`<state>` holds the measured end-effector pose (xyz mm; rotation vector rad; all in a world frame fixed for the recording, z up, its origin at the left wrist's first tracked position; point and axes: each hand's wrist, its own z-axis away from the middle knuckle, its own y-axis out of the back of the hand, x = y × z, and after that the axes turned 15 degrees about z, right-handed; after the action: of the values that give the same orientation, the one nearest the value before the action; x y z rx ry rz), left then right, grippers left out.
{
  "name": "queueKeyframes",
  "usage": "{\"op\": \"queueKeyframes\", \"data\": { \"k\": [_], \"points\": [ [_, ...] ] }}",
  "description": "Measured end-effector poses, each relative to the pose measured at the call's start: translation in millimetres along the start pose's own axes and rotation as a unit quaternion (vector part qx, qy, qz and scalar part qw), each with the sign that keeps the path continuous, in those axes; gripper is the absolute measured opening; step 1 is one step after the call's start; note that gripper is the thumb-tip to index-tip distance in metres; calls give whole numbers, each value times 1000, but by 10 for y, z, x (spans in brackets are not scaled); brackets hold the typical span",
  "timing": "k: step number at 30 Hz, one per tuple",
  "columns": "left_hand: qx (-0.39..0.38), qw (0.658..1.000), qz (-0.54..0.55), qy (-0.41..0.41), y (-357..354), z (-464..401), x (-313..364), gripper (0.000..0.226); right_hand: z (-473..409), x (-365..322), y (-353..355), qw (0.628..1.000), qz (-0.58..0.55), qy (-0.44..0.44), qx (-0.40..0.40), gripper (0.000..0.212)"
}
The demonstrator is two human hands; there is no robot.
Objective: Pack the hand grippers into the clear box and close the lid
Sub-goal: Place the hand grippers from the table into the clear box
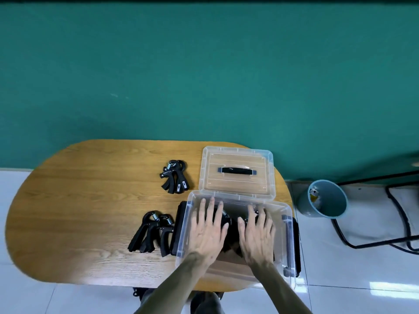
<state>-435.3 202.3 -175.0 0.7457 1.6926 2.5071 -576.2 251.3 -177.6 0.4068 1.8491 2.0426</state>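
The clear box point(288, 236) stands open at the table's front right, with black hand grippers point(231, 225) lying inside it. My left hand point(207, 230) and my right hand point(256, 234) are both down inside the box, palms flat and fingers spread on those grippers. The clear lid point(238, 171) with a black handle lies flat on the table just behind the box. A pile of black hand grippers point(174, 176) sits left of the lid. Another pile of hand grippers point(152, 234) lies left of the box.
The wooden oval table point(90, 200) stands against a green wall. A teal waste bin point(324, 199) stands on the tiled floor to the right, beside a black metal chair frame point(385, 214).
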Motion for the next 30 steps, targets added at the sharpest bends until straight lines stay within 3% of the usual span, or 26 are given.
{"op": "queueKeyframes", "data": {
  "k": [12, 22, 30],
  "points": [
    [6, 999, 29, 14, 830, 149, -765, 67, -11, -1068, 554, 992, 90, 87, -6, 50],
    [-27, 999, 24, 23, 1182, 377, -1803, 62, 171, -2116, 571, 987, 136, 82, -23, 49],
    [-67, 995, 56, 48, 1030, 488, -2414, 60, 219, -2639, 417, 986, 140, 73, -60, 43]
  ]
}}
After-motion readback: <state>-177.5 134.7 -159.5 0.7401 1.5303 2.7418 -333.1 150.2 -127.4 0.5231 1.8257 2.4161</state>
